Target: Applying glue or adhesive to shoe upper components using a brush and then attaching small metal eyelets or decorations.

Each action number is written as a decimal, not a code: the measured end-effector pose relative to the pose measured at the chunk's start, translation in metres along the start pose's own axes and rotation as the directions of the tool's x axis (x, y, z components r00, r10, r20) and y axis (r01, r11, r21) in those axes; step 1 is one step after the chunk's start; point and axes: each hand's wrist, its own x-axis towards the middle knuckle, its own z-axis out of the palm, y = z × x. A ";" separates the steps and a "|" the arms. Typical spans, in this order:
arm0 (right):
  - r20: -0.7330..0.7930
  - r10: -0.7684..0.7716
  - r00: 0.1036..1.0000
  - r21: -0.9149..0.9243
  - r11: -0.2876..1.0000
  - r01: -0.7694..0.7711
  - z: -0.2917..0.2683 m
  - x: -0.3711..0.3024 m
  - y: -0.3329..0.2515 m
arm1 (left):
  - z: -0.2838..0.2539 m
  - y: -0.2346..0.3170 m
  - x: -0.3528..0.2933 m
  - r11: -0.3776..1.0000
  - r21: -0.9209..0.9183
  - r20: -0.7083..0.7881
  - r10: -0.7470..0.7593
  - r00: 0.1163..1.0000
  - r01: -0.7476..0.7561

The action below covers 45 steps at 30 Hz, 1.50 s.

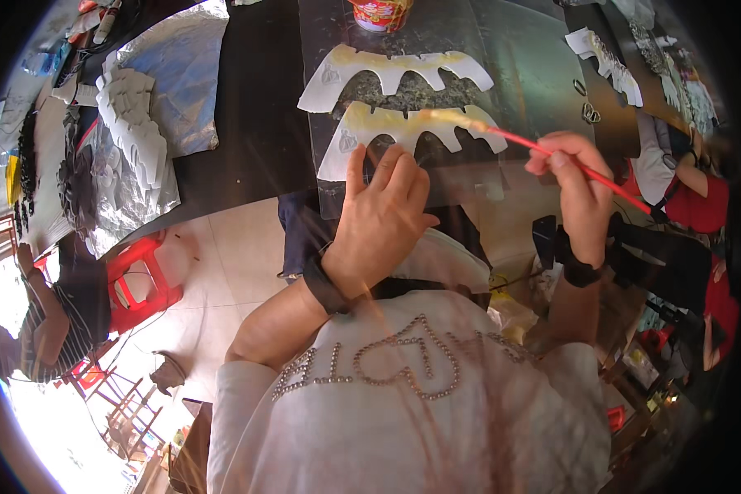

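Note:
Two white scalloped cutouts lie one above the other on a clear sheet over the dark table. The far cutout (362, 68) and the near cutout (381, 132) both have a yellowish coating along their upper edges. My left hand (383, 218) rests on the near cutout's lower edge, fingers spread and stretched out. Between the thumb and fingers of my right hand (580, 185) is a thin red-handled brush (543, 149). Its yellowed bristles reach over the upper edge of the near cutout; whether they touch it, I cannot tell.
A red and white tub (380, 14) stands beyond the cutouts. Stacked white pieces (132, 123) lie on silvery sheeting at left. Metal rings (589, 112) and more white pieces (605, 66) are at right. Red stools (146, 276) stand below; other people sit on both sides.

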 end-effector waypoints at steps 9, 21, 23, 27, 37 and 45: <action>-0.042 -0.025 0.999 0.018 0.999 0.026 0.002 0.001 0.005 | 0.001 0.006 0.005 0.999 0.036 -0.001 0.006 1.000 -0.006; 0.049 -0.005 0.999 0.019 1.000 0.004 -0.003 -0.003 0.001 | 0.015 0.018 0.015 0.991 0.133 -0.002 0.021 1.000 -0.020; 0.005 -0.017 1.000 -0.001 1.000 0.017 -0.002 -0.002 0.002 | 0.015 0.018 0.014 0.990 0.137 0.001 0.021 1.000 -0.021; 0.013 -0.031 0.999 -0.002 1.000 0.031 -0.003 -0.002 0.003 | 0.015 0.018 0.013 0.989 0.146 0.006 0.025 1.000 -0.025; 0.090 0.019 0.996 -0.002 1.000 -0.019 -0.015 -0.007 -0.001 | 0.016 0.020 0.015 0.991 0.130 0.000 0.015 1.000 -0.015; 0.095 0.041 0.995 -0.006 0.999 -0.041 -0.020 -0.009 0.001 | 0.019 0.024 0.017 0.997 0.076 -0.012 0.028 1.000 -0.027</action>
